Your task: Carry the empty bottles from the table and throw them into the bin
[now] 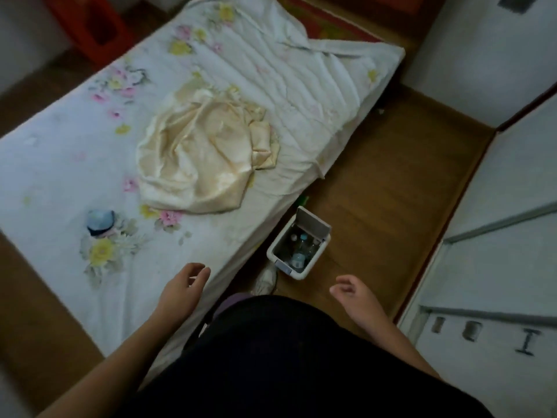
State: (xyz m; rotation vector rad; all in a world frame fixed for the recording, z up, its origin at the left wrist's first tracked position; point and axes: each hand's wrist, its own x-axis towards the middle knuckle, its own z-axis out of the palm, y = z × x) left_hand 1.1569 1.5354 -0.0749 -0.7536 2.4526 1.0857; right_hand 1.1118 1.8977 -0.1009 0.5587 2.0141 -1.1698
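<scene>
We look down on a bed (60,164) covered by a white flowered sheet, with a brown wooden floor (391,176) running along its right side. Our left hand (184,285) hangs over the near corner of the bed, its grip open and empty, fingers loosely curled. Our right hand (352,289) hangs over the floor, also open and holding nothing.

Between and just beyond the two hands, a small white bin (298,244) stands on the floor, just beside the bed's edge, with its lid tilted up at the far side. Several clear bottles (300,251) lie inside it; we can make out pale caps and a light blue label, but the count is hard to tell.

On the sheet, left of the bin, rests a small blue rounded thing (101,221), too blurred to identify. A crumpled cream cloth (202,155) lies in the middle of the bed, and a white quilt (301,70) covers the far end. White cabinet doors (497,236) line the right side of the floor. Our dark clothing (286,363) fills the lower centre of the view.
</scene>
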